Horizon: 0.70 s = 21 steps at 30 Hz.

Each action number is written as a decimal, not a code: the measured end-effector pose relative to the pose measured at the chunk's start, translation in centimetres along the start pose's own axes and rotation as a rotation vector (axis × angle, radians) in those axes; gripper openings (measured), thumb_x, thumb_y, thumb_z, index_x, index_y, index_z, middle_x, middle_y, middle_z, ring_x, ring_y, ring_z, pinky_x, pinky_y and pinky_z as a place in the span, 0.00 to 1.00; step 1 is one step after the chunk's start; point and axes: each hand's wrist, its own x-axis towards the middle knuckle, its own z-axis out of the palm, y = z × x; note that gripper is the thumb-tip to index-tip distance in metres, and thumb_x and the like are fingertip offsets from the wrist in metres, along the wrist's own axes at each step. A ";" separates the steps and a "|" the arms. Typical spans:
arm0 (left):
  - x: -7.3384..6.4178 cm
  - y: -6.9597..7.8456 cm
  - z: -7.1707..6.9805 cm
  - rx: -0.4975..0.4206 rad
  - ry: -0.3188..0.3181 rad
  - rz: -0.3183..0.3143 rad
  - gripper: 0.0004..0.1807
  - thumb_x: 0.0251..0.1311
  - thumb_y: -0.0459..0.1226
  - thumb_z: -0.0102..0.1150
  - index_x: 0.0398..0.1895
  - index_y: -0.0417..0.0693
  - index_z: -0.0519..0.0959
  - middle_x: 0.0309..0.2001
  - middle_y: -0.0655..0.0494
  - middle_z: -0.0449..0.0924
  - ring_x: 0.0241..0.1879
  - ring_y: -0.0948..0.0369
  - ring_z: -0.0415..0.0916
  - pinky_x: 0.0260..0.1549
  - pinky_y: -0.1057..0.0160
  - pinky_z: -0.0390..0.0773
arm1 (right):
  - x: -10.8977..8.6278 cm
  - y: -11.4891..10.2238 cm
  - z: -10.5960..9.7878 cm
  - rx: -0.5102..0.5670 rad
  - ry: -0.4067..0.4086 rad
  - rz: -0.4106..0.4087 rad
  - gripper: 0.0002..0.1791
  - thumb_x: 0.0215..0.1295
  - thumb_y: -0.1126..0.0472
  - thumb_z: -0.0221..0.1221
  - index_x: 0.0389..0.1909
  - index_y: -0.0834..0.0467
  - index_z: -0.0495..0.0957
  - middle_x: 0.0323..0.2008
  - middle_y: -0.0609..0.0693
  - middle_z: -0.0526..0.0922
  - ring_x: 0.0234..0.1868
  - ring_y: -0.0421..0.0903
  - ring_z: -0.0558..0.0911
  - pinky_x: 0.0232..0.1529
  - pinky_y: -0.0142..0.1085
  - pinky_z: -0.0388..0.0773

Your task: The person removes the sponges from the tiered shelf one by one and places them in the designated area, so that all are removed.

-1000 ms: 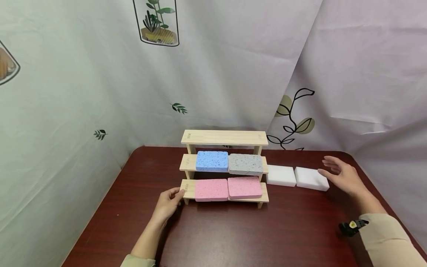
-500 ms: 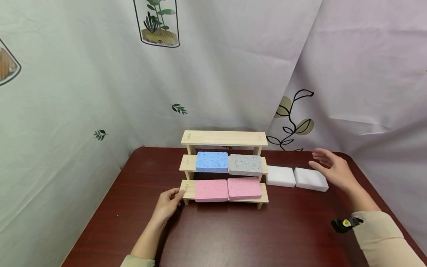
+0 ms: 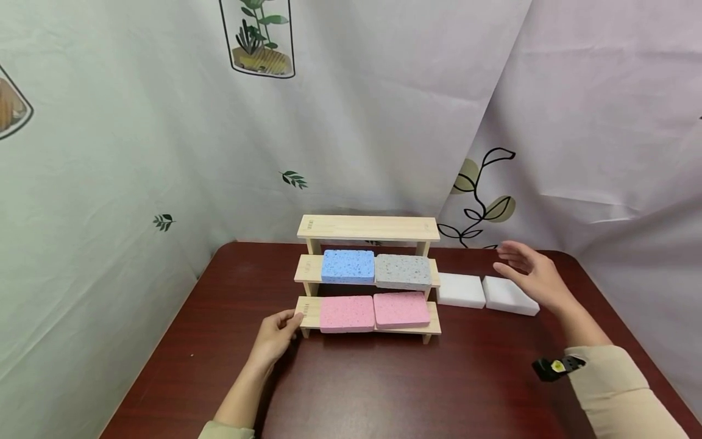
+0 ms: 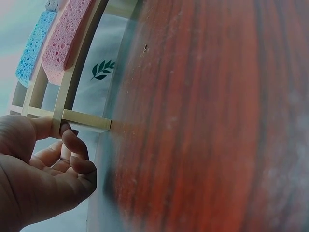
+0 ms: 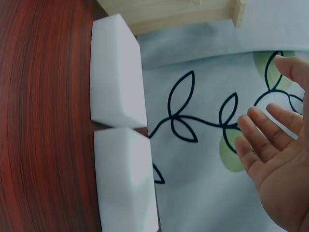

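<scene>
A three-tier wooden shelf (image 3: 368, 228) stands toward the back of the table. My left hand (image 3: 276, 335) pinches the left end of its lowest board between thumb and fingers, seen closely in the left wrist view. Two pink sponges (image 3: 347, 314) lie side by side on that board. On the middle board a blue sponge (image 3: 348, 266) sits beside a grey sponge (image 3: 403, 272); the top board holds nothing. Over the right one of two white sponge blocks (image 3: 460, 289) hovers my right hand (image 3: 534, 277), fingers loosely extended, holding nothing and apart from the block.
The dark red wooden table (image 3: 439, 384) extends in front of the shelf. Behind it hangs a pale curtain (image 3: 373, 122) with printed plants, close to the table's back edge. A black strap device (image 3: 556, 367) is on the right wrist.
My right hand has moved left and slightly up, from the right side of the white blocks to above the right block. My left hand stays on the shelf's lowest board.
</scene>
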 end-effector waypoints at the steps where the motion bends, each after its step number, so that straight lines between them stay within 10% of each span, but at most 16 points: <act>1: 0.0 0.0 0.0 0.000 0.000 0.000 0.19 0.73 0.36 0.58 0.57 0.28 0.78 0.33 0.50 0.81 0.29 0.59 0.72 0.24 0.67 0.71 | 0.1 -0.1 0.1 0.006 -0.001 -0.004 0.28 0.70 0.58 0.65 0.66 0.64 0.71 0.56 0.59 0.79 0.50 0.26 0.77 0.49 0.17 0.70; 21: -0.1 -0.1 -0.1 -0.006 0.005 0.002 0.19 0.72 0.36 0.58 0.57 0.27 0.78 0.34 0.50 0.81 0.30 0.59 0.73 0.25 0.67 0.71 | 0.7 -2.9 2.9 0.018 -0.041 -0.043 0.29 0.70 0.57 0.65 0.68 0.62 0.70 0.57 0.60 0.80 0.53 0.38 0.78 0.52 0.18 0.69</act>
